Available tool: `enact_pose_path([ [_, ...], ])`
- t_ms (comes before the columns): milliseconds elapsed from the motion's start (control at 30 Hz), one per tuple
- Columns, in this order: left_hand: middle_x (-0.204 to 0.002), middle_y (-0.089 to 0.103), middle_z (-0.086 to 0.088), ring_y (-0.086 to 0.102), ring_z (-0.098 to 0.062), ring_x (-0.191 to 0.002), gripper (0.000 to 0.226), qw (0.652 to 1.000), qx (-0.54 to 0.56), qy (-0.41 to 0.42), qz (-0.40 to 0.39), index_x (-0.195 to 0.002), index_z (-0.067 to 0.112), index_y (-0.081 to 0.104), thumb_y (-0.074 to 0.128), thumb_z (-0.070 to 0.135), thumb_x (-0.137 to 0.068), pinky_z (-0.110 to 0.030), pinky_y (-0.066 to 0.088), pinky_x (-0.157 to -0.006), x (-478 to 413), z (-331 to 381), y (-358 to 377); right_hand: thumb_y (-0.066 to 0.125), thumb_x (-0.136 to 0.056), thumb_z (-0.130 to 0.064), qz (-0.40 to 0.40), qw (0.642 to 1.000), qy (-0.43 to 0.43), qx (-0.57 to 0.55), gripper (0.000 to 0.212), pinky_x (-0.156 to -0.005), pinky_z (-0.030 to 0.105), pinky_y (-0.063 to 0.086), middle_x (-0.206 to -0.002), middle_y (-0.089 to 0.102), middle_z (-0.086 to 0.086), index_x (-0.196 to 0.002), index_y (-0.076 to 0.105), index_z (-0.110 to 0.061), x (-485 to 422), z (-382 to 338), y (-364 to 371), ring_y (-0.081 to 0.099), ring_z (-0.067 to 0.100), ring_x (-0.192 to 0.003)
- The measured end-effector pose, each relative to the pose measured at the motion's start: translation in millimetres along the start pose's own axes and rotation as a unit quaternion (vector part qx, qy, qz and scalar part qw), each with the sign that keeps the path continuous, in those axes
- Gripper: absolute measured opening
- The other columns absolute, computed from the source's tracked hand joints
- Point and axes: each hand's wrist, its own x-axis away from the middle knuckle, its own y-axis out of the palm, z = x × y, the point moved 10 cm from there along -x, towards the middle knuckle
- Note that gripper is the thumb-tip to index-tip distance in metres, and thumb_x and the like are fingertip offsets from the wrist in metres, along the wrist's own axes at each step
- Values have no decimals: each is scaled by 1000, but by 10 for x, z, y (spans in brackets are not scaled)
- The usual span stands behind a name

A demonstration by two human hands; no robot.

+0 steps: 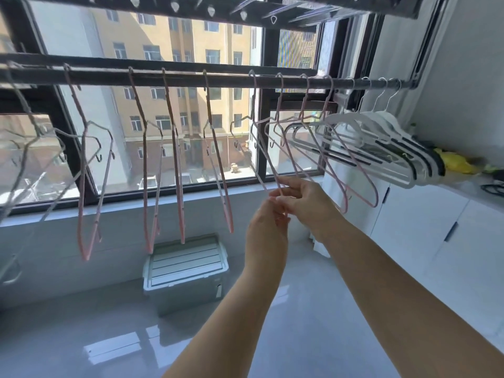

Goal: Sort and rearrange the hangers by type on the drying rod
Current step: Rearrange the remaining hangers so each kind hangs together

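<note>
Right hand: the right hand (pixel 302 199) is seen at centre frame, its fingers pinched closed on the lower bar of a thin pink hanger (pixel 268 159).
Left hand: the left hand (pixel 268 225) is raised just below and left of the right hand, touching it; its fingers are curled near the same bar, but whether that bar is gripped cannot be told.
Held hanger: its hook is looped over the drying rod (pixel 231 80) right of centre, and its frame is tilted down toward the hands.
Drying rod: a dark bar is run across the upper half of the frame, in front of the window (pixel 174 45).
Pink hangers: thin pink hangers (pixel 174 156) are spread singly along the left and middle of the rod, well apart from one another; several more are crowded just right of the held one.
White hangers: broad white hangers with dark strips (pixel 403 151) are bunched at the right end of the rod.
Upper rack: a second rack with small clips (pixel 174 6) is seen along the top edge.
Floor: a pale green lidded storage box (pixel 185 271) is set on the glossy floor below the window.
Right side: white cabinets (pixel 425 225) are lined along the right edge, with something yellow (pixel 455 162) lying on top.
</note>
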Motion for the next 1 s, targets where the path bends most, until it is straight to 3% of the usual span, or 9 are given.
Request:
enact_pose_path([
  [233, -74, 56, 14, 54, 3, -68, 17, 1000, 4, 12, 6, -84, 26, 51, 56, 10, -88, -3, 40, -62, 33, 40, -116, 55, -85, 6, -2, 1000, -12, -8, 43, -79, 18, 52, -89, 69, -4, -123, 57, -15, 14, -41, 81, 65, 3, -80],
  [367, -72, 53, 19, 53, 4, -67, 11, 1000, -4, 10, 2, -91, 20, 57, 56, 10, -88, -1, 39, -62, 42, 45, -159, 54, -85, 7, 4, 1000, -11, -6, 43, -79, 20, 51, -87, 68, -4, -121, 57, -14, 35, -44, 116, 65, 4, -79],
  [533, -77, 57, 13, 54, -1, -68, 13, 1000, -10, -1, 3, -99, 17, 58, 55, 11, -88, -2, 38, -60, 68, -8, -175, 55, -85, 6, 2, 1000, -8, -6, 43, -85, 27, 51, -87, 68, -4, -123, 57, -16, 64, -19, 147, 64, 7, -82],
  [700, -84, 61, 5, 59, -11, -75, 11, 1000, -23, -9, 4, -96, 20, 55, 54, 12, -89, -18, 46, -66, 93, -18, -179, 56, -86, 0, -11, 1000, 3, -4, 40, -89, 28, 50, -92, 67, -4, -123, 56, -16, 105, -29, 185, 63, 8, -84],
  [800, -91, 55, 3, 56, -15, -79, 14, 999, -43, -29, 1, -96, 17, 49, 57, 12, -86, -26, 46, -71, 114, -45, -192, 58, -88, -12, 12, 991, -38, 131, 38, -87, 22, 43, -108, 62, -2, -125, 52, -17, 176, -169, 111, 56, 9, -95],
  [933, -94, 45, 5, 45, -9, -77, 25, 999, -44, 22, 20, -101, 14, 46, 61, 9, -82, -17, 38, -72, 206, 153, -210, 58, -87, -10, 144, 924, -210, 285, 34, -91, 6, 30, -124, 53, 4, -121, 56, -14, 366, -677, -207, 49, 12, -115],
  [1000, -92, 48, 5, 45, -6, -74, 22, 999, -23, 39, 1, -102, 14, 50, 59, 9, -83, -13, 36, -69, 242, 277, -107, 58, -86, -10, 180, 906, -217, 316, 35, -95, 10, 29, -128, 50, 8, -121, 54, -13, 352, -747, -387, 45, 19, -122],
])
